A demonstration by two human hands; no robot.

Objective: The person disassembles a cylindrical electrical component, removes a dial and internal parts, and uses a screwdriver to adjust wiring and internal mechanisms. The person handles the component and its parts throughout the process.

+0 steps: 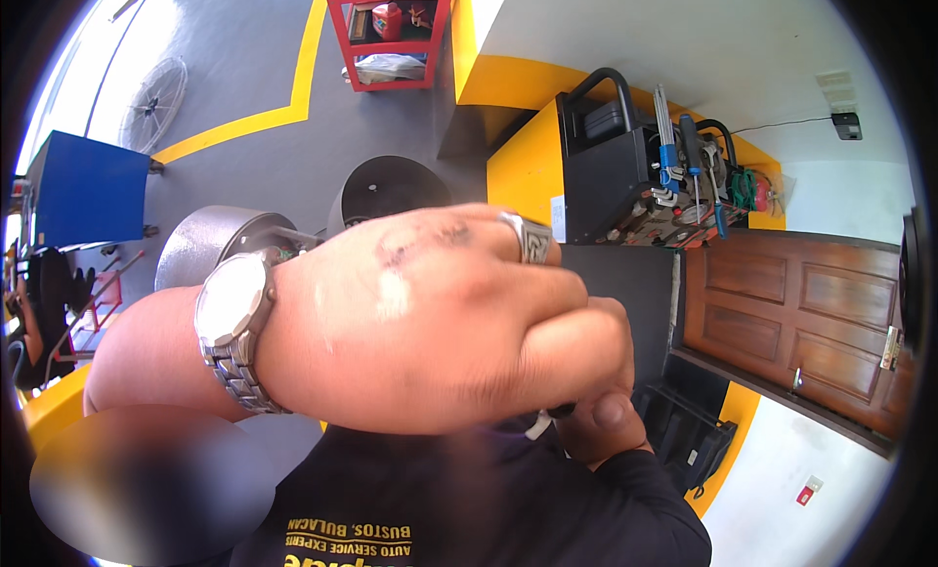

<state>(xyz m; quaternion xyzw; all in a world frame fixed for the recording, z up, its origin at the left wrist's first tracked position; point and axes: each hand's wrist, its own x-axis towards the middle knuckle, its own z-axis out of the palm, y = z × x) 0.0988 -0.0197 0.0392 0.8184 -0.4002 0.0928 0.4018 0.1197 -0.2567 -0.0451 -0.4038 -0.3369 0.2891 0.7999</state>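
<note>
Grey floor [234, 40] spreads upper left. Your left hand [440, 313] crosses mid-frame, back uppermost, fingers curled closed. Below it, right of centre, a pale strip [538, 426] shows beside your right hand [606, 430], whose grip I can't tell.

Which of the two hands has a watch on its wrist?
The left hand: a silver wristwatch with a metal-link band circles its wrist. The right hand, partly hidden behind the left, shows no watch beside its black sleeve.
</note>
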